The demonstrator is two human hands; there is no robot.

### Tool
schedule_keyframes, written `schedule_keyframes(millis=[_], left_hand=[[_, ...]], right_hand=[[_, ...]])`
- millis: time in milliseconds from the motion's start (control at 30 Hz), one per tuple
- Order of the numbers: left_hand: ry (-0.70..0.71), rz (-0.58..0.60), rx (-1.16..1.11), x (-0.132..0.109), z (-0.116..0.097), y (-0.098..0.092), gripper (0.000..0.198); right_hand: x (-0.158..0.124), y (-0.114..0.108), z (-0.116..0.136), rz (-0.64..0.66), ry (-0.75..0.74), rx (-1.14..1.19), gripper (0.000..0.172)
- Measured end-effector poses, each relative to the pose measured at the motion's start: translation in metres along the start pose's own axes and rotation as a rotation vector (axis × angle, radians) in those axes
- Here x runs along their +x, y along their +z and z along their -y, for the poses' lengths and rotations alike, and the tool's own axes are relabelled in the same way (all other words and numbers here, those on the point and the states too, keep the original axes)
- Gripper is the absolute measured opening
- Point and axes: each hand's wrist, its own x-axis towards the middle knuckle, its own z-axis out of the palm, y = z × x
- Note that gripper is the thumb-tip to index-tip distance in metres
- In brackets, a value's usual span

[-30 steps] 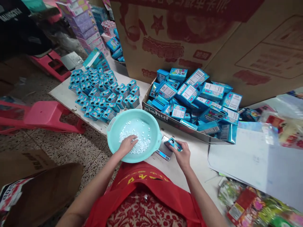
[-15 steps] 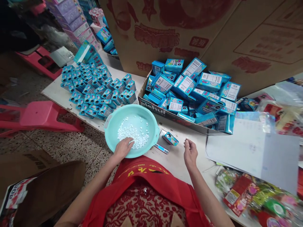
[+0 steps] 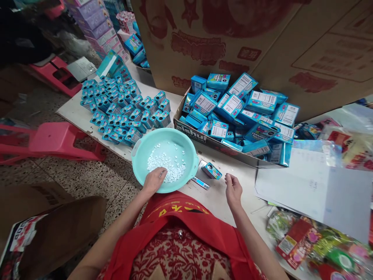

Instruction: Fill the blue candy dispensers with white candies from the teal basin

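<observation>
My left hand (image 3: pixel 153 181) reaches over the near rim of a mint-green plastic basin (image 3: pixel 166 136). Its thumb and fingers are drawn together over small white candies (image 3: pixel 176 172) on the bottom; what they hold is hidden. My right hand (image 3: pixel 234 190) is above the white table to the right, fingers curled in, nothing visible in them. Just left of it, a small blue tin (image 3: pixel 211 170) with a round dark hole in its end lies on a small digital scale (image 3: pixel 201 183) with a lit display. The right hand is apart from the tin.
A carton (image 3: pixel 230 155) of blue boxes stands behind the scale. Many small blue tins (image 3: pixel 116 107) crowd the table's left part. Papers (image 3: pixel 291 186) and bagged sweets (image 3: pixel 300 239) lie right. A large cardboard box (image 3: pixel 276 58) walls the back; a red stool (image 3: pixel 55 138) stands left.
The whole view has shifted slightly to the right. My left hand stays among the candies, and my right hand is a little nearer to the tin.
</observation>
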Motion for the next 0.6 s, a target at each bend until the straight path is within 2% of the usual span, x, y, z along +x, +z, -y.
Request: schedule_keyframes(millis=[167, 300, 400, 600], left_hand=[[-0.009, -0.016, -0.037, 0.001, 0.002, 0.002, 0.027], [-0.016, -0.035, -0.074, 0.001, 0.002, 0.003, 0.027], [-0.023, -0.032, -0.069, 0.001, 0.001, 0.003, 0.027], [-0.031, -0.035, -0.065, 0.001, 0.0, 0.002, 0.027]], right_hand=[[-0.006, -0.001, 0.002, 0.055, 0.017, 0.03, 0.057], [-0.014, 0.0, 0.006, 0.162, -0.139, 0.024, 0.058], [-0.02, 0.008, 0.01, 0.209, -0.236, -0.038, 0.064], [-0.021, 0.031, 0.017, 0.186, -0.24, -0.099, 0.078]])
